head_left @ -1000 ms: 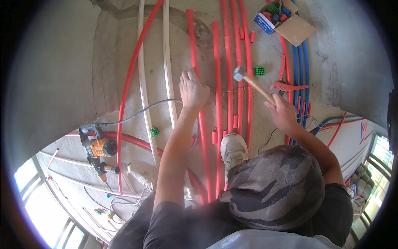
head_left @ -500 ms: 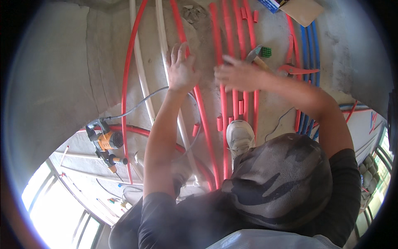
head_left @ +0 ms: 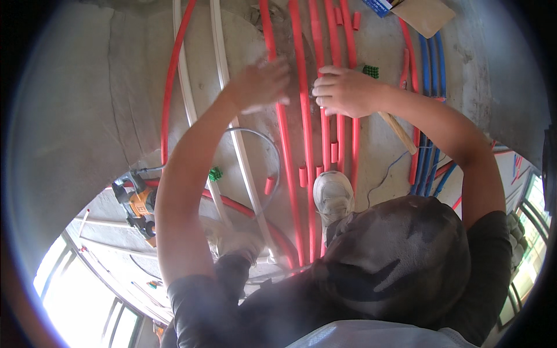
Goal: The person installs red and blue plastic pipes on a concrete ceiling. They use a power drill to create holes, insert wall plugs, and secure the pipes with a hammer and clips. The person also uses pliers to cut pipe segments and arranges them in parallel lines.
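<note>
My left hand [head_left: 264, 84] is over a long red pipe [head_left: 282, 127] at upper middle, its fingers apart and smeared by motion. My right hand [head_left: 345, 93] is just right of it, fingers apart and bent over other red pipes [head_left: 318, 40]; whether they touch is hard to tell. A hammer's wooden handle [head_left: 397, 132] lies below my right wrist, its head hidden. A green gridded block [head_left: 370, 71] is beyond that hand. A red pipe cutter [head_left: 438, 99] is mostly hidden behind my right arm.
Several blue pipes [head_left: 432, 58] run at the right, below a cardboard box [head_left: 422, 16]. White conduits [head_left: 220, 40] run at the left, near a corded orange rotary drill [head_left: 138, 203] and another green block [head_left: 214, 173]. My shoe [head_left: 332, 194] stands among short red pipe pieces [head_left: 302, 176].
My right hand has let go of the hammer and moved forward and left onto the pipes. My left hand has moved forward, then rightward. The head view has shifted slightly.
</note>
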